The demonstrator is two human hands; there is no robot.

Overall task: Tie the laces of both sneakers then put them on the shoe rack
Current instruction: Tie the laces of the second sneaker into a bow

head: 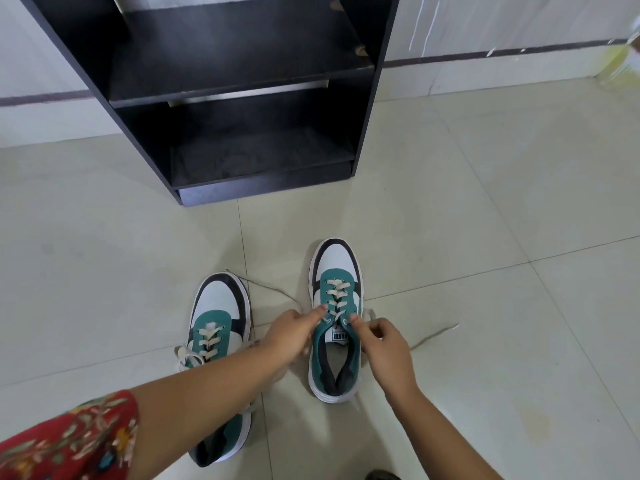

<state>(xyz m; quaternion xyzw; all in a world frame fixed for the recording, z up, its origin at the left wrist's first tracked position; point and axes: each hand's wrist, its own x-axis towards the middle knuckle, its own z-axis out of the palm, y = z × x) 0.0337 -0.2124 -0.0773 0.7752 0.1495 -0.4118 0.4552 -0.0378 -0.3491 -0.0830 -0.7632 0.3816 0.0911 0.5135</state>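
Observation:
Two teal, white and black sneakers stand on the tiled floor, toes pointing at the shoe rack. The right sneaker has loose cream laces; one lace end trails to the right on the floor. My left hand and my right hand both pinch the lace at the sneaker's top eyelets, one on each side of the tongue. The left sneaker lies under my left forearm, its laces gathered in a bunch at its left side; whether they are knotted I cannot tell.
The dark rack stands against the white wall with two bare shelves in view. A thin thread lies on the floor between the sneakers. A yellowish object sits at the far right by the wall.

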